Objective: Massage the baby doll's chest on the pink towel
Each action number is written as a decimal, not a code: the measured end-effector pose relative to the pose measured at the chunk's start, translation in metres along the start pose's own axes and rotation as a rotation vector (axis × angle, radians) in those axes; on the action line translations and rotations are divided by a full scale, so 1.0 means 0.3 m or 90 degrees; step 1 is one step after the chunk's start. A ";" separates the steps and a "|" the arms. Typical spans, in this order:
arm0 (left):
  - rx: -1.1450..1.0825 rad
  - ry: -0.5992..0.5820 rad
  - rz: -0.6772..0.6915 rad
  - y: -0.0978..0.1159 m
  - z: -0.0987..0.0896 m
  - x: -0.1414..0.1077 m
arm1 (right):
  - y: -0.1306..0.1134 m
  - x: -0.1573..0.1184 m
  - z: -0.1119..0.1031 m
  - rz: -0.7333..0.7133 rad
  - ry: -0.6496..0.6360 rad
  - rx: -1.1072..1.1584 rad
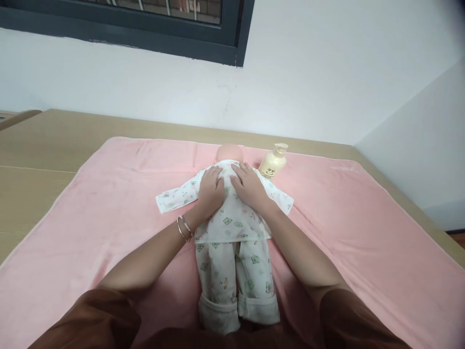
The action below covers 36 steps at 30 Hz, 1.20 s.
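Note:
A baby doll (229,153) in a white printed top (232,220) and matching trousers (218,271) lies on a pink blanket (127,194), its bald head at the far end. My left hand (211,190) rests flat on the left side of the upper top, fingers extended. On the right side of the same top lies my right hand (250,186), its fingers spread. Neither hand grips anything. The sleeves stretch out to both sides, and the trouser cuffs are folded up. The doll's face cannot be seen.
A cream pump bottle (273,162) stands on the blanket beyond the right sleeve. The blanket covers much of a wooden table (72,127). Behind the table are a white wall and a dark window frame (163,36).

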<state>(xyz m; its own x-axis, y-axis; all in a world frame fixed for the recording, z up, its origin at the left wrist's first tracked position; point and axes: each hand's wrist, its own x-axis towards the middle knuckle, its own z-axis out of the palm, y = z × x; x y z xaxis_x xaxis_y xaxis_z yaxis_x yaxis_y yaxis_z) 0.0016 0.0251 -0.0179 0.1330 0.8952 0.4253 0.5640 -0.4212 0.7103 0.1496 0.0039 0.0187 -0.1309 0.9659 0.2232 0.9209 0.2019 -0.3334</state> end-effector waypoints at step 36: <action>0.037 -0.039 0.031 0.012 -0.010 0.002 | -0.129 -0.093 -0.002 -0.041 -0.038 -0.087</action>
<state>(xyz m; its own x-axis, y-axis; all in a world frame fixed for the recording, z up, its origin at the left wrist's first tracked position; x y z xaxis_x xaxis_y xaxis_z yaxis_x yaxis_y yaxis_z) 0.0012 0.0237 -0.0134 0.2096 0.8818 0.4225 0.6019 -0.4568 0.6550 0.1178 -0.0309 0.0260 -0.2091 0.9605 0.1838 0.9508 0.2436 -0.1912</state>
